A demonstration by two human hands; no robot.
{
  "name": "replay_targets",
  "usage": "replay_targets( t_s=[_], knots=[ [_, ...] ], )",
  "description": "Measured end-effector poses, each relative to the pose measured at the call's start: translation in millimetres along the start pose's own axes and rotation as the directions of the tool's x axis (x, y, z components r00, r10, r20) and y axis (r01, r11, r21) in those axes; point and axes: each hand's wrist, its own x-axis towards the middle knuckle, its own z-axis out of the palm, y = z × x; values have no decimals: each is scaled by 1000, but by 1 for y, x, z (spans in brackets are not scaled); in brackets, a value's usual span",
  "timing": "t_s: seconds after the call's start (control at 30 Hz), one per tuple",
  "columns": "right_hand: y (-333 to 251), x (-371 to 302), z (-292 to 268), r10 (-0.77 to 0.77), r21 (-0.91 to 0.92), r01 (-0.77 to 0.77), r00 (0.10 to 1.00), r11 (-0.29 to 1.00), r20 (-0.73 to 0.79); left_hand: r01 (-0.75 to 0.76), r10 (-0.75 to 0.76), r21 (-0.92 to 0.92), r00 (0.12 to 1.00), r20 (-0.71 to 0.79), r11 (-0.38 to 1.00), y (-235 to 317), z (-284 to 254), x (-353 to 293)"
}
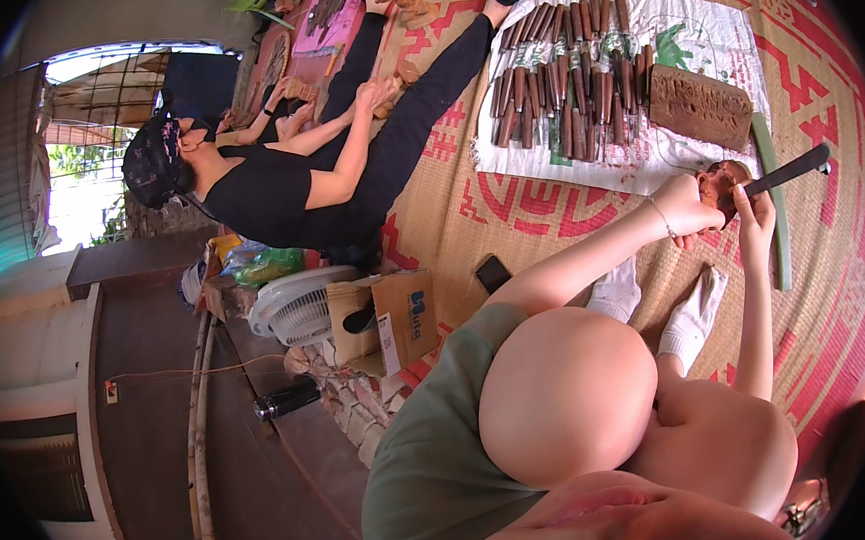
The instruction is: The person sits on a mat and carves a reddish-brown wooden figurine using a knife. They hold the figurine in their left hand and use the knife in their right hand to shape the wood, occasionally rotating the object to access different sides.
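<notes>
My left hand point(689, 210) is closed round a small reddish-brown wood carving point(724, 176) and steadies it above the mat. Against the carving's right side, my right hand point(756, 210) grips a long, dark, flat-shafted tool point(793, 167). The tool slants up and to the right, out past my fingers. Where its working end meets the wood is hidden by my hands. Just beyond them, many wooden-handled carving chisels point(571, 79) lie in rows on a white woven sack point(710, 29).
A brown rectangular block point(700, 106) sits on the sack's near right corner, beside a green strip point(771, 193). A phone point(492, 273) lies on the patterned mat point(457, 212). At left are a co-worker in black point(277, 194), a white fan point(300, 306) and a cardboard box point(404, 318).
</notes>
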Motion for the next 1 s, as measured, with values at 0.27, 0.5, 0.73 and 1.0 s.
replay_targets(
  t_s=[0.27, 0.5, 0.73, 1.0],
  knots=[
    [-6, -1, 17, -27, 8, 28, 999, 1000, -31, -30, 29, -31, 999, -19, 999, -20, 0, -6],
    [-5, -2, 15, 39, -39, -41, 998, 998, -53, -41, 41, -60, 999, -11, 997, -24, -7, -11],
    [-4, -8, 26, 27, -1, -27, 1000, 1000, 1, -74, 74, -36, 997, -11, 997, -32, -9, -4],
    [-2, -1, 22, 70, 60, -64, 992, 996, -102, -72, 72, 3, 996, -46, 997, -27, -7, -7]
  ],
)
